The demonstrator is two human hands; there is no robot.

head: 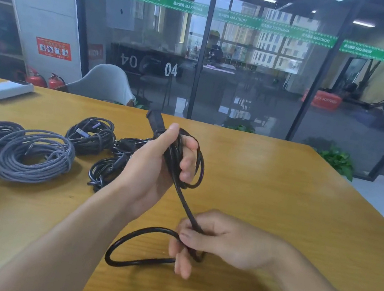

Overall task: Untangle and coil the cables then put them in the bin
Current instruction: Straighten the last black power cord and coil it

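Observation:
My left hand (159, 162) grips a small coil of thick black cable (199, 162) above the wooden table (279, 199), its plug end sticking up past my thumb. The cable runs down to my right hand (220, 242), which pinches it near the table's front; a loose loop (132, 247) lies on the table to the left of that hand. Left of my hands lie two grey braided coils (30, 155), a black coil with USB plugs (91, 135) and more black cable (106, 171). No bin is in view.
A white flat box (3, 89) rests at the table's far left corner. A grey chair (104, 83) and red fire extinguishers (43, 79) stand behind the table, before a glass wall. The table's right edge runs diagonally at the right.

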